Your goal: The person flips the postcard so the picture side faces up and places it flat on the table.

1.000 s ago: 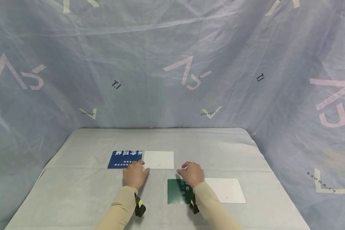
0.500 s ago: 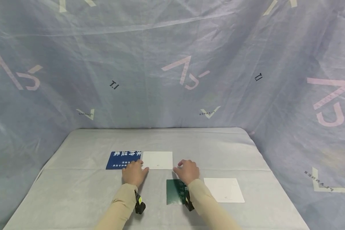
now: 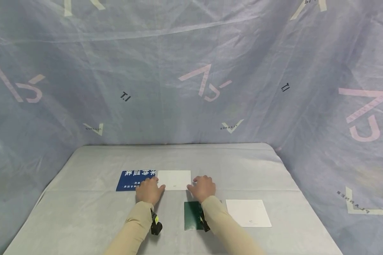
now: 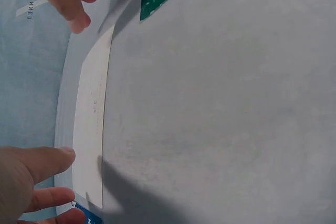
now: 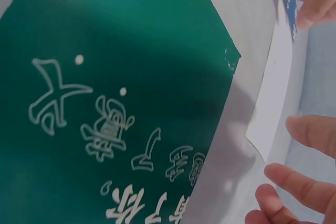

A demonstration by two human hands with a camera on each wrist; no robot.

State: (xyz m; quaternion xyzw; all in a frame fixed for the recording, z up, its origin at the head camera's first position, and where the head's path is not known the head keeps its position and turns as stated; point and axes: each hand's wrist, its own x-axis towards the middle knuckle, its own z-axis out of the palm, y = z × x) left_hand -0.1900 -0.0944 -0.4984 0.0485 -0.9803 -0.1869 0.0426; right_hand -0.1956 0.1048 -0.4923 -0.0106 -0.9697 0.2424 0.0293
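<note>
In the head view my left hand [image 3: 149, 191] is over the front edges of a blue card [image 3: 131, 181] with white characters and a white card [image 3: 175, 180] beside it. Its fingers are spread and loosely bent, holding nothing; the left wrist view shows the thumb [image 4: 52, 162] by the white card. At that card's right edge is my right hand [image 3: 203, 187], thumb pointing left, with nothing in its grasp. A shadow falls below it. Beneath the right wrist lies a green card [image 3: 191, 216] with white characters [image 5: 107, 129], partly covered by the sleeve in the head view.
A second white card [image 3: 248, 213] lies right of the green card. Grey cloth covers the table [image 3: 83, 219], and printed fabric [image 3: 166, 78] hangs behind and at the sides. Each wrist carries a small black camera [image 3: 155, 226].
My right hand has moved left, from above the green card to the right edge of the back white card. The left hand has barely moved. The head view has shifted slightly.
</note>
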